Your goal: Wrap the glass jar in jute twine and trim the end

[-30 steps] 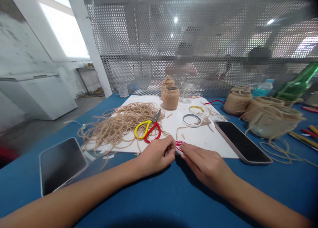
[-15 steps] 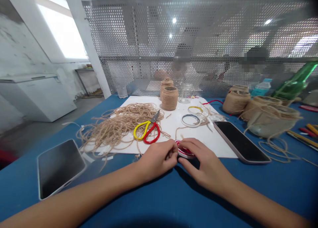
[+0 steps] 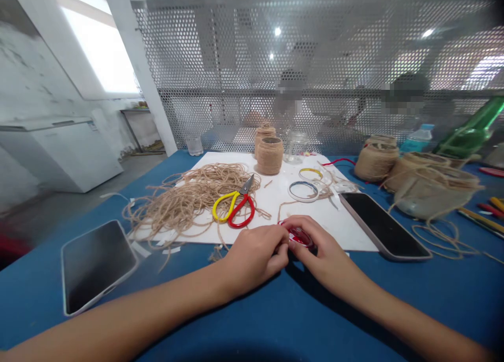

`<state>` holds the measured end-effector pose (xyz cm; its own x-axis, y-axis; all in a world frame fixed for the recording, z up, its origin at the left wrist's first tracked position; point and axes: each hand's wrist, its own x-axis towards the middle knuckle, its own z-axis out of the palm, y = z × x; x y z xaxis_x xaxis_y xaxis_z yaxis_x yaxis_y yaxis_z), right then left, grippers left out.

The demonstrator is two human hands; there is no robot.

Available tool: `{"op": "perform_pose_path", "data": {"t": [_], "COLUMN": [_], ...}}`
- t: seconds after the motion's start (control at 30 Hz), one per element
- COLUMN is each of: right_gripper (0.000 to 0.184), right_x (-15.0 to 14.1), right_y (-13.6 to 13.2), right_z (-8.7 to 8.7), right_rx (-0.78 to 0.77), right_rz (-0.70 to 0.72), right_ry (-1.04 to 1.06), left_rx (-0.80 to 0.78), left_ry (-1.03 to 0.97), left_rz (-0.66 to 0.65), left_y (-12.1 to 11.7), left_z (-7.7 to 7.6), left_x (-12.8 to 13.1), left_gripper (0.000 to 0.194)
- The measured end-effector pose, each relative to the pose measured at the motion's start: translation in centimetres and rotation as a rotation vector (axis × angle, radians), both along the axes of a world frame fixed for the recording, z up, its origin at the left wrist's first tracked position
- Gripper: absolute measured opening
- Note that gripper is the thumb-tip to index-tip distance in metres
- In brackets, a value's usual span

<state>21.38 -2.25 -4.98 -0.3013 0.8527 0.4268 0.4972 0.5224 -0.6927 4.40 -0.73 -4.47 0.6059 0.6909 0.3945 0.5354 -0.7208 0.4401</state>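
By the half-curled fingers of the right hand (image 3: 325,249), a red-and-white ring (image 3: 303,237) is held. Left hand (image 3: 255,254): fingers bunched closed at the ring's left edge; whether anything is pinched cannot be told. Ring round, no long axis; right hand nearer. Blue table (image 3: 236,325) beneath; white sheet (image 3: 334,230) just beyond, jute heap (image 3: 185,199) leftward; perforated screen (image 3: 236,47) behind.
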Motion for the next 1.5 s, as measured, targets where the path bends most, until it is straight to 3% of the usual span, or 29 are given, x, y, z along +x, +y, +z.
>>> {"op": "perform_pose_path", "data": {"t": [0.5,0.67,1.1,1.33,1.5], "right_gripper": [0.024,0.021,0.021,0.027,0.021], "right_x": [-0.17,-0.13,-0.10,-0.24,-0.32], "right_y": [-0.09,-0.06,-0.07,-0.42,-0.37], "right_z": [0.21,0.29,0.23,0.37,0.39], "right_rx": [-0.010,-0.024,-0.054,-0.040,-0.042], "right_rz": [-0.030,-0.020,-0.013,0.001,-0.006], "right_ry": [0.035,0.027,0.019,0.009,0.005], "left_rx": [-0.063,-0.075,0.098,0.067,0.065], "left_ry": [-0.099,-0.095,-0.037,-0.070,-0.082], "left_rz": [0.040,-0.004,-0.001,-0.016,-0.029], "left_y": [0.02,-0.18,0.18,0.35,0.35], "left_z": [-0.15,0.04,-0.20,-0.41,-0.46], "left_x": [0.19,-0.02,0.22,0.24,0.37], "left_gripper": [0.007,0.005,0.006,0.008,0.008]}}
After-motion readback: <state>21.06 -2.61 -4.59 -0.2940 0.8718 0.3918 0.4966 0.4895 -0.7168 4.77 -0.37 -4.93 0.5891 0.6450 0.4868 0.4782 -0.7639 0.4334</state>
